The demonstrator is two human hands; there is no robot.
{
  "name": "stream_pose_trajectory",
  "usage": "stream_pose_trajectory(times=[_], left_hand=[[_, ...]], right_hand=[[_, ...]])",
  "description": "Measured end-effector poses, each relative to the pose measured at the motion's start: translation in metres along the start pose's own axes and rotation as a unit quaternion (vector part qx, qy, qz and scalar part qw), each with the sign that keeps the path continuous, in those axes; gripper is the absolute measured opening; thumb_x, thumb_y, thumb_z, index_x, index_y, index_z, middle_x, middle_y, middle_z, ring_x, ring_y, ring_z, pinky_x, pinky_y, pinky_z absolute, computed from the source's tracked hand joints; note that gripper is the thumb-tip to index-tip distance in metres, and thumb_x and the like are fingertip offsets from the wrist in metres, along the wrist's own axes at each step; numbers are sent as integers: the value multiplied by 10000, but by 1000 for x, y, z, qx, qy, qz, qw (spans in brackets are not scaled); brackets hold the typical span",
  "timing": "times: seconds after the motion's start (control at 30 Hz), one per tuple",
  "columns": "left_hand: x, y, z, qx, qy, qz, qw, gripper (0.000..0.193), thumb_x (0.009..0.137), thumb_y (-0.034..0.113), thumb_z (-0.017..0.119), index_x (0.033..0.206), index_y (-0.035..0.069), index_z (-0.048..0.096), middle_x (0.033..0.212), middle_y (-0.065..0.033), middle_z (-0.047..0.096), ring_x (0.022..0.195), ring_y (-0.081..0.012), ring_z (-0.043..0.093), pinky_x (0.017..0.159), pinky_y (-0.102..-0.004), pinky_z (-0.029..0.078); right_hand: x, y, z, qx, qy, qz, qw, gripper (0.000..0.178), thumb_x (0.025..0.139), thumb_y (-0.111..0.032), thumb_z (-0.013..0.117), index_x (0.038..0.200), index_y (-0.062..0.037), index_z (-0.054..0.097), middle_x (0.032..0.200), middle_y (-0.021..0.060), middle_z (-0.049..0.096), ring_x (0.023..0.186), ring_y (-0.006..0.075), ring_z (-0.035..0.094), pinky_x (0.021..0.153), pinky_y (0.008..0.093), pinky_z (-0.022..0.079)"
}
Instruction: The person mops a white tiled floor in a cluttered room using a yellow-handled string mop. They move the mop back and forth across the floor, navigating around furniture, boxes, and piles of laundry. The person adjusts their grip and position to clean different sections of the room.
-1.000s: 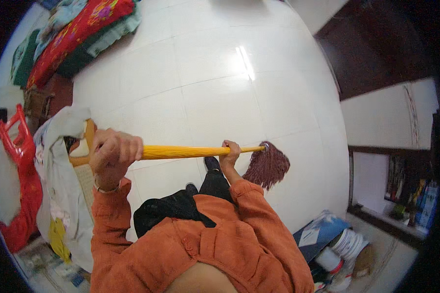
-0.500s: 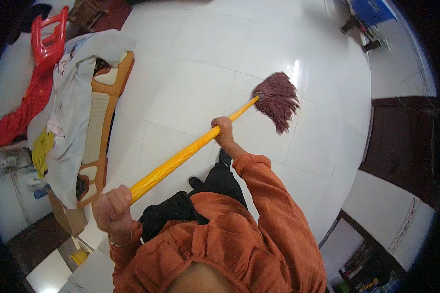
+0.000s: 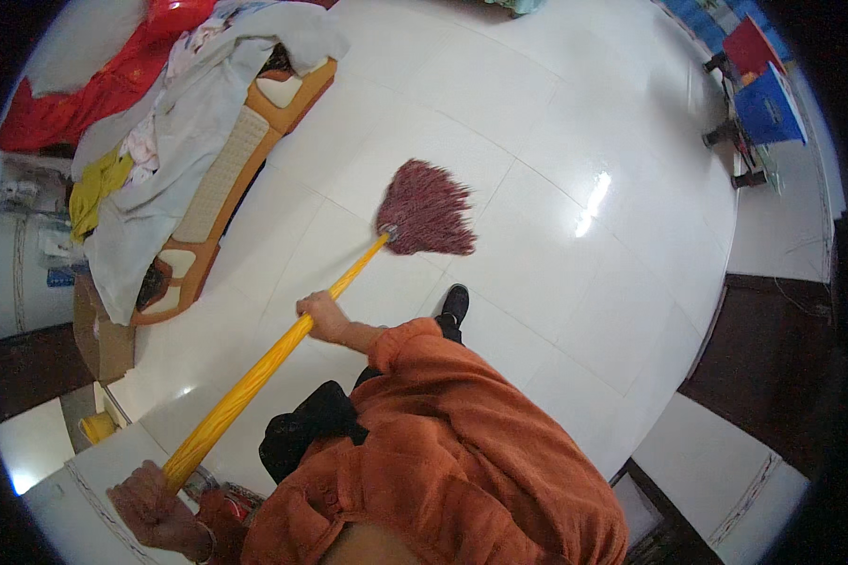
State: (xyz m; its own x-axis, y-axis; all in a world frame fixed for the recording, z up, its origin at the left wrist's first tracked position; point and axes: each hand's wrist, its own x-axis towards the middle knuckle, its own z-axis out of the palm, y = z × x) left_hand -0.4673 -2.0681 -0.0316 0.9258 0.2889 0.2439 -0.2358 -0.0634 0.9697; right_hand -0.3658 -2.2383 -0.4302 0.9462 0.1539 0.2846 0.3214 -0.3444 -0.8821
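Note:
A mop (image 3: pixel 254 381) with a yellow handle and a maroon stringy head lies slantwise across the view. Its strands spread on the white tiles, pointing right. My left hand (image 3: pixel 151 507) is closed round the top end of the handle, low at the left. Farther down the shaft, my right hand (image 3: pixel 325 316) grips it, closed, between the middle and the mop head. Both sleeves are orange, and the right arm reaches across my body. One dark shoe (image 3: pixel 456 301) shows on the floor right of the mop.
At the left stands a brown-and-cream sofa (image 3: pixel 219 179) draped with a grey cloth (image 3: pixel 170 202), with red and yellow fabric on it. A cardboard box (image 3: pixel 113 344) is by its near end. Blue and red boxes (image 3: pixel 771 105) stand at the far right wall, near a dark door (image 3: pixel 768 363).
The mop head has swept left across the tiles toward the sofa. Both my hands have moved left with the handle, the left one also lower. The view has shifted too.

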Motion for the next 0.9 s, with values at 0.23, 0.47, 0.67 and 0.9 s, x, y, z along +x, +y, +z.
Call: stream_pose_trajectory(times=[0.23,0.47,0.67,0.9], left_hand=[[-19,12,-87,76,-19,137,987,208,877,162,411,676,108,407,591,-38,365,565,-156,395,684,-330,367],[-5,-7,-102,77,-28,148,986,175,845,182,469,681,120,472,626,-35,453,589,-162,467,633,-322,403],[32,-41,-77,381,-116,78,914,148,817,200,519,686,131,527,656,-32,528,610,-168,528,588,-316,435],[81,-134,11,-269,-302,64,912,333,867,133,502,554,111,392,413,0,370,340,-103,361,413,-281,419]], right_hand=[[-1,-57,72,83,-249,-67,963,122,615,-74,596,730,-70,558,679,130,589,701,346,576,623,433,443],[4,-58,46,29,-299,-41,953,116,649,-112,589,754,-69,569,675,143,592,695,358,575,606,448,439],[-3,-25,-19,-60,-226,63,970,134,633,-102,584,763,-77,558,663,155,586,688,366,570,606,454,438],[-33,41,-94,-139,-80,144,976,208,586,-42,600,792,-57,573,713,147,590,723,355,570,616,413,446]])
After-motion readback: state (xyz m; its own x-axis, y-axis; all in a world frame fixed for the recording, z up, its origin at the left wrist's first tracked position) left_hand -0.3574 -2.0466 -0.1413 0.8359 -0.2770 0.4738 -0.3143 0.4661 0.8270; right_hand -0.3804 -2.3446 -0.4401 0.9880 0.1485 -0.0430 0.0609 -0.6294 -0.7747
